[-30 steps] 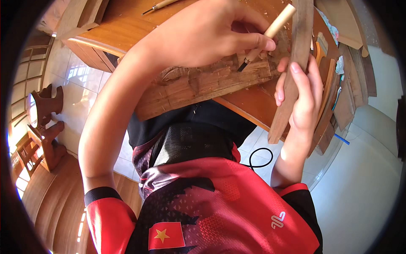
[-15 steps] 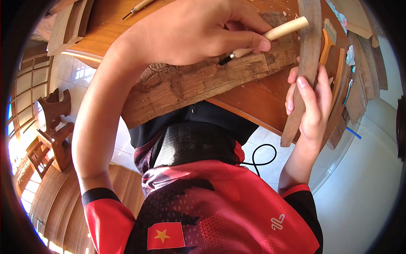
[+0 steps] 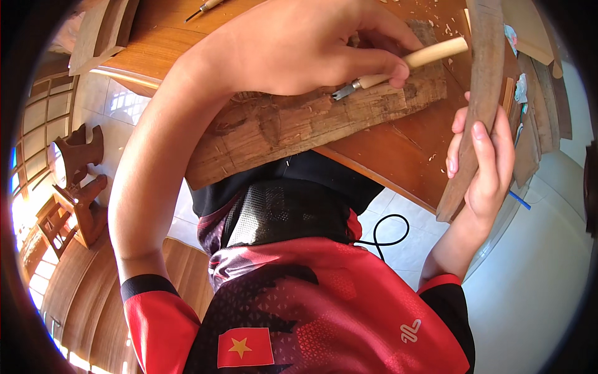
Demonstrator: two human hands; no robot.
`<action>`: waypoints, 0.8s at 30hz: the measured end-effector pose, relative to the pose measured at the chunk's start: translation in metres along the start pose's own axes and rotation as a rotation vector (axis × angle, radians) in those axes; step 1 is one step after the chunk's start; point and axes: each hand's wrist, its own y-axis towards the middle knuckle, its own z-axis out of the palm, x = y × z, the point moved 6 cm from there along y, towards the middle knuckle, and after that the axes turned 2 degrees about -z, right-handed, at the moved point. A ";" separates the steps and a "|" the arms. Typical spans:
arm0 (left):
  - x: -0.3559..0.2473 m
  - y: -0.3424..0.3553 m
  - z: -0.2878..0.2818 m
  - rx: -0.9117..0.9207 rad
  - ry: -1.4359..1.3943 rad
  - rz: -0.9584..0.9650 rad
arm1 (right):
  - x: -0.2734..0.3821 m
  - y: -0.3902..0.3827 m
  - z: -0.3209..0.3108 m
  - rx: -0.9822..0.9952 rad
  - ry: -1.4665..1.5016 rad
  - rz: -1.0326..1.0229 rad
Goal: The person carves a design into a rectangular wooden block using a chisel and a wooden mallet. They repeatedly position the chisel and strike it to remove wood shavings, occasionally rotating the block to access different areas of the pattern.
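Observation:
My left hand (image 3: 305, 53) is closed around the pale wooden handle of a carving gouge (image 3: 439, 52). The gouge lies at a slant, its short metal blade pointing down-left, low over a rough brown wooden board (image 3: 280, 131). Whether the blade touches the wood I cannot tell. Part of the board is hidden under my left hand and forearm. On the right, my right hand (image 3: 489, 165) grips a long, slightly curved wooden bar (image 3: 486, 68) near its lower end, thumb across the front. The bar stands nearly upright in the picture, and its top runs out of view.
The board rests on a brown wooden table (image 3: 398, 149) strewn with small shavings. Another carving tool (image 3: 202, 10) lies at the far left, beside stacked wood pieces (image 3: 106, 34). More wood pieces (image 3: 532, 146) stand on the right. A black cord (image 3: 405, 234) loops near the table's front edge.
My right hand has carried the bar to the right, and it now covers the orange brush seen before. My left hand has shifted slightly right and down with the gouge, whose blade shows brighter.

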 end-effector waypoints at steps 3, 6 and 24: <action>0.007 -0.001 0.002 -0.011 -0.064 0.070 | 0.003 0.002 -0.001 0.003 -0.014 -0.017; 0.010 -0.001 0.009 -0.062 -0.074 0.073 | 0.005 0.003 -0.002 0.003 -0.010 -0.016; -0.006 0.004 -0.005 0.063 -0.061 -0.086 | 0.013 0.009 0.000 0.021 -0.041 0.023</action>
